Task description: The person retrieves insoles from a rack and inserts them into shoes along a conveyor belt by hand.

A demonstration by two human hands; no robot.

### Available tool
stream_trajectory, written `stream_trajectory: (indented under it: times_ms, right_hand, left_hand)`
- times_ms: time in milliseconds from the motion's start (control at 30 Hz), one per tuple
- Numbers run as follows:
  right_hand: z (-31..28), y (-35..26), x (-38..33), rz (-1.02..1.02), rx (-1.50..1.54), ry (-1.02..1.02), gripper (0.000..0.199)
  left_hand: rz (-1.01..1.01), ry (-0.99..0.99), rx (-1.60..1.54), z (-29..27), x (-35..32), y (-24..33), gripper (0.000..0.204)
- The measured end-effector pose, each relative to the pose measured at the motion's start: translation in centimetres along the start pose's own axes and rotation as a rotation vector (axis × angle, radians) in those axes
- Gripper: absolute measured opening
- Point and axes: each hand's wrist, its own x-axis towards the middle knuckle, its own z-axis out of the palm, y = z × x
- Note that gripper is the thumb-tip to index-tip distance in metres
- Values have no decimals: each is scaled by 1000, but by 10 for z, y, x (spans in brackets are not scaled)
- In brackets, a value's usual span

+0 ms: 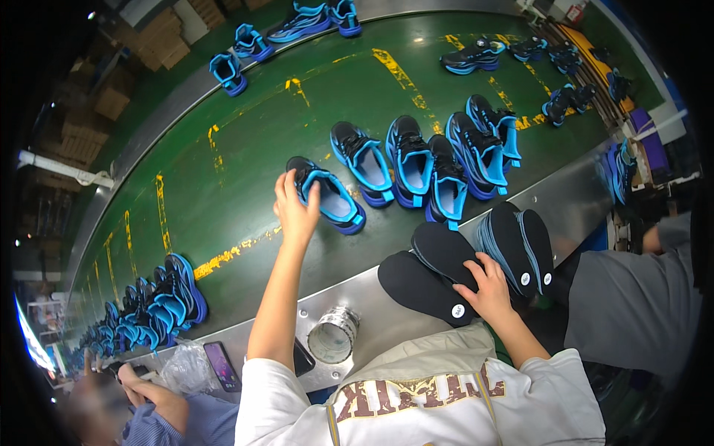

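My left hand (297, 217) is closed around the collar of a black and blue sneaker (338, 199), thumb at the opening and fingers along its outer side. This sneaker stands on the green belt at the left end of a row of similar sneakers (410, 167). My right hand (487, 286) grips the edge of a black insole (444, 249), with thumb and fingers at its near end. Another black insole (413, 282) lies partly under it on the metal edge. Just right of that hand, a stack of insoles (502, 238) shows grey-blue edges and white round stickers.
The green conveyor belt (253, 163) has worn yellow marks. A roll of tape (334, 334) and a dark phone (303, 358) sit near my left arm. More sneakers (175, 297) line the belt at left. People (632, 297) sit on both sides.
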Motion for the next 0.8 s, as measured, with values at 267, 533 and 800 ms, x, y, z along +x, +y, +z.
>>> stream_trajectory:
  times_ms: [267,533,800]
  right_hand:
    - [9,-5,106,-41,99,-20,55]
    - [66,-15,180,234,-28,-303,49]
    - [-2,-39,256,48,-147,-343,37]
  left_hand:
    - [-58,-846,128,40,-17,68,65]
    - [-499,-1009,-502,28,72,25,36]
    - [-639,-1089,-583,1,100,-2,31]
